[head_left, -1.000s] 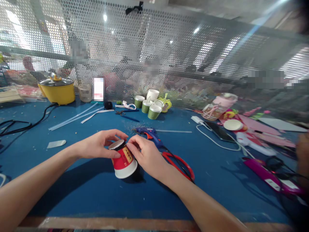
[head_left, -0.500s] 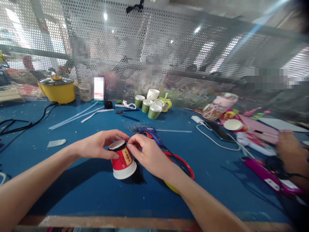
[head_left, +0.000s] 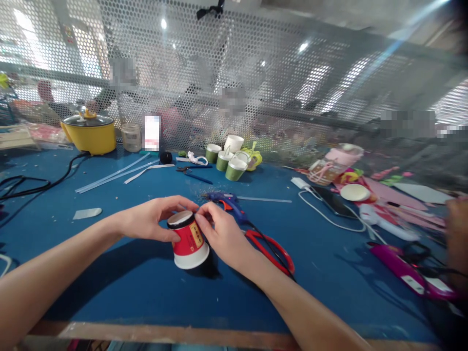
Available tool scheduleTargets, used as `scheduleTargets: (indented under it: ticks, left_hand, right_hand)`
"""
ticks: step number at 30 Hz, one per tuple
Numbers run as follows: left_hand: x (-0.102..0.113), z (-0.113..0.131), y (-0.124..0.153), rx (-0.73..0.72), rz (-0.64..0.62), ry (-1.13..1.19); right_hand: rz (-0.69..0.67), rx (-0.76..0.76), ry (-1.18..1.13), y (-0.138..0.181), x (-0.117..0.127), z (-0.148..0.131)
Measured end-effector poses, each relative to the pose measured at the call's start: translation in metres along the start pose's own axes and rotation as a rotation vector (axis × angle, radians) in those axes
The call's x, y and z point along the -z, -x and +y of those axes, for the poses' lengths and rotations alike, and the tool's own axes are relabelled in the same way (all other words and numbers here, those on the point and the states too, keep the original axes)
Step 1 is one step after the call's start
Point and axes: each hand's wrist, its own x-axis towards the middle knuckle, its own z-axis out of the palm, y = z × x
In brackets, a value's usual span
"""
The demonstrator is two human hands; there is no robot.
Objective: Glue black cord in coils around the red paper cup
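A red paper cup [head_left: 189,243] with a yellow label stands wide white end down, tilted slightly. A black band [head_left: 182,220] runs round its narrow upper end. My left hand [head_left: 155,219] is closed round the cup's left side, thumb across its front and fingers behind the top. At the right edge of the band, my right hand [head_left: 221,234] has thumb and forefinger pressed together on it. Beyond and right of my hands lies a blue glue gun [head_left: 228,202] with a clear glue stick [head_left: 265,199]. Red-handled scissors [head_left: 287,253] rest by my right forearm.
Several green-and-white cups [head_left: 236,168] stand at the back, near blue-handled pliers [head_left: 197,176]. A yellow pot [head_left: 89,136] and a jar [head_left: 131,138] sit back left. On the right are a phone [head_left: 334,202], a purple power strip [head_left: 405,270] and another person's hand [head_left: 457,234].
The view has shifted slightly. My hands keep nearly the same hold, and the cup sits a little further right. The other person's hand at the right has moved towards the frame's edge.
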Motion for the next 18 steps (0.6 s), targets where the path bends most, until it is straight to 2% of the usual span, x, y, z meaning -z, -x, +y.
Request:
scheduleTargets:
  ticks: [9,15,18]
  left_hand:
    - [0.001,-0.006,-0.002,-0.011,0.004,0.094]
    - [0.007,0.002,0.001,0.004,0.068,-0.258]
    - [0.006,0.011,0.003,0.044,0.05,-0.361]
  right_hand:
    - [-0.002,0.004,-0.009,0.004,-0.002,-0.004]
    - [0.023,0.023,0.016,0.004,-0.003,-0.004]
    - [0.037,0.032,0.049,0.004,-0.005,-0.004]
